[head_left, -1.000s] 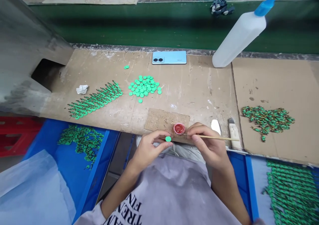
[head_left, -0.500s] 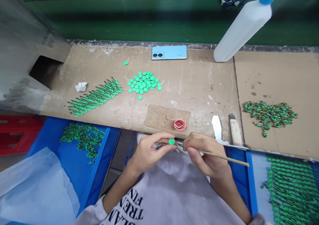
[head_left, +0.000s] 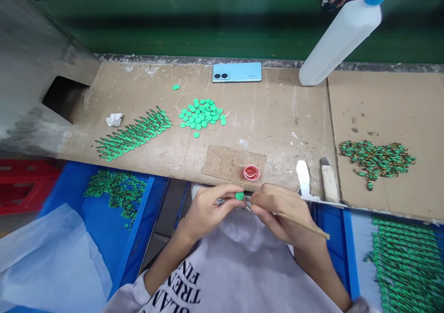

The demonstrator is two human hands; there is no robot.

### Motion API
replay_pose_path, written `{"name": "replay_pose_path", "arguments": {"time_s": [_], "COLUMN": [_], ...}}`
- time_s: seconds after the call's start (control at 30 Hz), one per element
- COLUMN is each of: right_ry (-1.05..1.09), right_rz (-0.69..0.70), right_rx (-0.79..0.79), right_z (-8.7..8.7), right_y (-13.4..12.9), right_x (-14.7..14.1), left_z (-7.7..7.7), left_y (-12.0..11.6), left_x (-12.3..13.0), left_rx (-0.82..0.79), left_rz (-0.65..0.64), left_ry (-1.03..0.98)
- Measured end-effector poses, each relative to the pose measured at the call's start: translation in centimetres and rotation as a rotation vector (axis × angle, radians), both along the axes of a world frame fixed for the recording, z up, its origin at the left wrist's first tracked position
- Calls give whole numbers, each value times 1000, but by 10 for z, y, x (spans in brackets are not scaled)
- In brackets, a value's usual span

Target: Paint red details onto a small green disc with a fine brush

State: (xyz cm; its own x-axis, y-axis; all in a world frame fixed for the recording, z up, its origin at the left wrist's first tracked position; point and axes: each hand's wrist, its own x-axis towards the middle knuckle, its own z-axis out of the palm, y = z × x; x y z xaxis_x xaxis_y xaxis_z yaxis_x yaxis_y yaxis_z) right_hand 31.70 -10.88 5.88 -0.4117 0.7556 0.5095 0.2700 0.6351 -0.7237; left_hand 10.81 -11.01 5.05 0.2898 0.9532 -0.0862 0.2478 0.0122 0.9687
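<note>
i pinch a small green disc (head_left: 239, 196) between thumb and fingertips of my left hand (head_left: 207, 211), just off the near edge of the tabletop (head_left: 277, 119), over my lap. my right hand (head_left: 280, 211) is clamped on a thin wooden stick (head_left: 301, 225), its tip right at the disc, so the two hands sit close together, almost touching. to do this dab well i judge i should keep the disc flat and steady, brace one hand against the other, and touch only the tip to its face. the little red cup (head_left: 251, 172) sits just beyond on the brown pad (head_left: 225, 162), near for a refill. the loose pile of green discs (head_left: 201, 114) lies farther back, well apart.
</note>
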Motion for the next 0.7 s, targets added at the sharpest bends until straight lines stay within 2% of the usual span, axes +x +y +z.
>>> {"name": "replay_pose_path", "arguments": {"time_s": [0.17, 0.23, 0.37, 0.47, 0.57, 0.7], "right_ry": [-171, -185, -81, -89, -110, 130], "right_rz": [-29, -24, 60, 132, 159, 88], "right_rx": [97, 79, -28, -172, -252, -229], "right_z": [4, 5, 9, 15, 20, 16], "right_y": [-2, -3, -2, 1, 0, -11], "right_x": [-4, -5, 0, 8, 15, 24], "left_z": [-3, -4, -1, 1, 2, 4], "left_y": [0, -1, -3, -2, -1, 0], "left_x": [-2, -1, 0, 2, 5, 6], "left_rx": [172, 198, 188, 125, -11, -223], "left_rz": [-74, -75, -46, -31, -12, 58], "left_ry": [88, 105, 75, 61, 35, -58]}}
